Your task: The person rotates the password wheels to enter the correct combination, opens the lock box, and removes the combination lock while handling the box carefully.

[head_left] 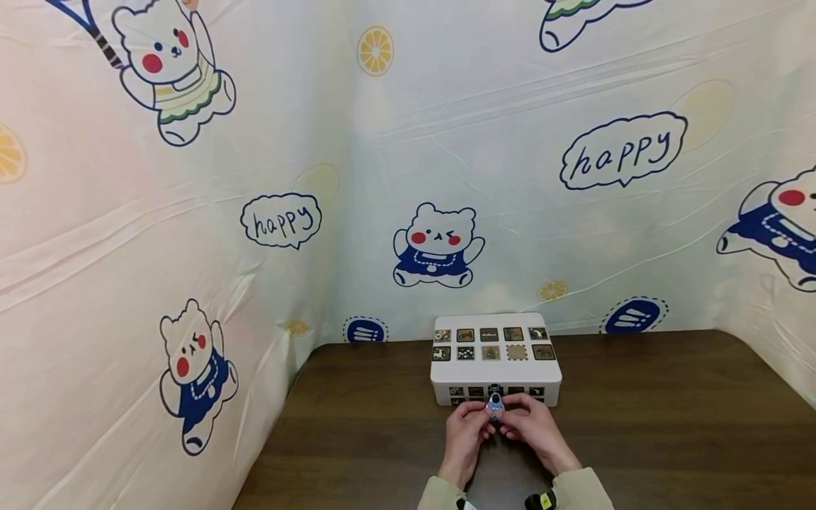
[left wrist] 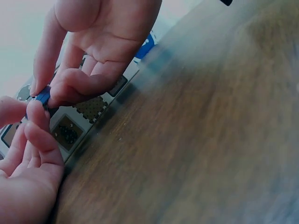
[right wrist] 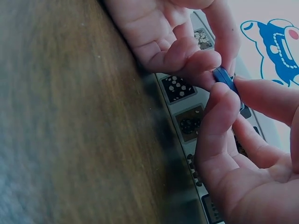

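A small blue padlock (head_left: 495, 409) is at the front of a white box (head_left: 494, 322) with dark square pictures on its lid and front. My left hand (head_left: 464, 435) pinches it from the left between thumb and fingers. From the other side my right hand (head_left: 532, 428) pinches it too, fingertips close to those of the left. In the left wrist view the padlock (left wrist: 43, 95) is mostly covered by fingers. The right wrist view shows its blue edge (right wrist: 224, 77) between both hands' fingertips. A dark latch (head_left: 496, 389) is just above the padlock on the box front.
The box stands on a brown wooden table (head_left: 357, 425), near its back edge. Pale cloth (head_left: 357, 163) printed with bears, oranges and speech bubbles hangs behind and at the sides. Dark wrist straps (head_left: 540, 501) show at the sleeves.
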Motion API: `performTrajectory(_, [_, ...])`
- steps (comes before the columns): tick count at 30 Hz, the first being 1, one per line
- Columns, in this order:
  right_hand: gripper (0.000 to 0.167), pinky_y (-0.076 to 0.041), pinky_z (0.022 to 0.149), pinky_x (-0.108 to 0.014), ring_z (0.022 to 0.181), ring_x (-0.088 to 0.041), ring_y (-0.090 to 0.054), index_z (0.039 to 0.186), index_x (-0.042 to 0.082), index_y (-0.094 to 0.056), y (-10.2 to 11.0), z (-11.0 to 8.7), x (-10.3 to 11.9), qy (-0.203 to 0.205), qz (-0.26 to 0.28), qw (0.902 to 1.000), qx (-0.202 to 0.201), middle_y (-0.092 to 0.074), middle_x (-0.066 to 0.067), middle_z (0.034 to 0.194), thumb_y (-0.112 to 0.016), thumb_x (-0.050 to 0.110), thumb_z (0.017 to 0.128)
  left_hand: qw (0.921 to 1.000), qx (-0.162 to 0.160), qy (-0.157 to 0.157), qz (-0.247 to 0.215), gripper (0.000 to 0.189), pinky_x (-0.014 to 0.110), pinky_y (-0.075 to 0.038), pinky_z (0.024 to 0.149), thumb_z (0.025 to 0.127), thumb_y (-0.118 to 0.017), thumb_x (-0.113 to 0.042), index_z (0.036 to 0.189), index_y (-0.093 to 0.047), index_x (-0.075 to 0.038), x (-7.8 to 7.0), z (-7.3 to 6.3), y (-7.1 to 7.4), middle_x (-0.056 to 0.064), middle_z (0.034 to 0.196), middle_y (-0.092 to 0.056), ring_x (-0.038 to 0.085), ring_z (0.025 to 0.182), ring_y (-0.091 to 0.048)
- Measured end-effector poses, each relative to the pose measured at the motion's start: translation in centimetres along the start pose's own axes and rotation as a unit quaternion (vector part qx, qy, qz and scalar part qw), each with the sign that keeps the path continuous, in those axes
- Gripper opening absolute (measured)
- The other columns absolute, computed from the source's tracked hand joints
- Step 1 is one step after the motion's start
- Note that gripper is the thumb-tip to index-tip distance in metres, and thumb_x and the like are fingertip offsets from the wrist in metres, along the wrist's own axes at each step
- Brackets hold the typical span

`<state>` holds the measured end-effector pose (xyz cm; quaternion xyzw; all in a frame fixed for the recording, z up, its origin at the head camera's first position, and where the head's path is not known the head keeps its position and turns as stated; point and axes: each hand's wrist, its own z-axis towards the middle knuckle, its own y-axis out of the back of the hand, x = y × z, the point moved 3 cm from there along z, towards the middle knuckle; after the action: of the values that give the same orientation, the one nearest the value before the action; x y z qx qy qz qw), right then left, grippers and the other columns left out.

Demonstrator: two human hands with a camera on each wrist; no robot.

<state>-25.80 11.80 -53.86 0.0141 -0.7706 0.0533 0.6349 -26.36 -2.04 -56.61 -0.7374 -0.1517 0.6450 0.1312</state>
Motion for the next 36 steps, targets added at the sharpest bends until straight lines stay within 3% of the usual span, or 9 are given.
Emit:
performTrajectory(8, [0.043,-0.054,0.059,-0.024,0.066,-0.012,-0.064,0.121,-0.012,-0.048,-0.03,-0.17,0.12,0.004,0.005,0.9999,-0.009,-0.071,-0.007,0.082,-0.067,0.006,0.087,0.9996,-0.023,-0.012,-0.006,0.028,0.018,-0.046,0.053,0.079,-0.07,0.002,0.1,-0.06,0.016,-0.15,-0.26,0.05,0.0,0.072,-0.067,0.007,0.054,-0.057])
performTrajectory(18, [0.037,-0.054,0.058,-0.023,0.065,-0.013,-0.065,0.114,-0.012,-0.053,0.03,-0.22,0.1,0.001,0.013,0.9992,-0.039,-0.071,-0.009,0.08,-0.069,0.002,0.084,0.999,-0.041,-0.017,0.003,0.024,0.016,-0.044,0.049,0.077,-0.072,0.003,0.094,-0.062,0.017,-0.09,-0.19,0.08,0.001,0.07,-0.068,0.006,0.053,-0.059])
performTrajectory(25, [0.034,-0.054,0.058,-0.023,0.065,-0.014,-0.065,0.112,-0.012,-0.055,0.1,-0.25,-0.06,0.001,0.02,0.9988,-0.044,-0.071,-0.01,0.081,-0.068,0.0,0.083,0.9986,-0.041,-0.026,0.02,0.027,0.016,-0.045,0.049,0.077,-0.074,0.001,0.094,-0.062,0.018,0.05,-0.21,0.15,0.005,0.072,-0.07,0.007,0.053,-0.06])
performTrajectory(36, [0.031,-0.053,0.057,-0.022,0.064,-0.013,-0.065,0.11,-0.011,-0.057,0.12,-0.32,0.04,-0.005,0.032,0.9975,-0.063,-0.072,-0.009,0.079,-0.068,-0.002,0.082,0.9973,-0.021,-0.052,0.046,0.024,0.016,-0.045,0.048,0.078,-0.074,0.0,0.09,-0.059,0.014,0.06,-0.26,0.05,0.001,0.069,-0.067,0.007,0.052,-0.061])
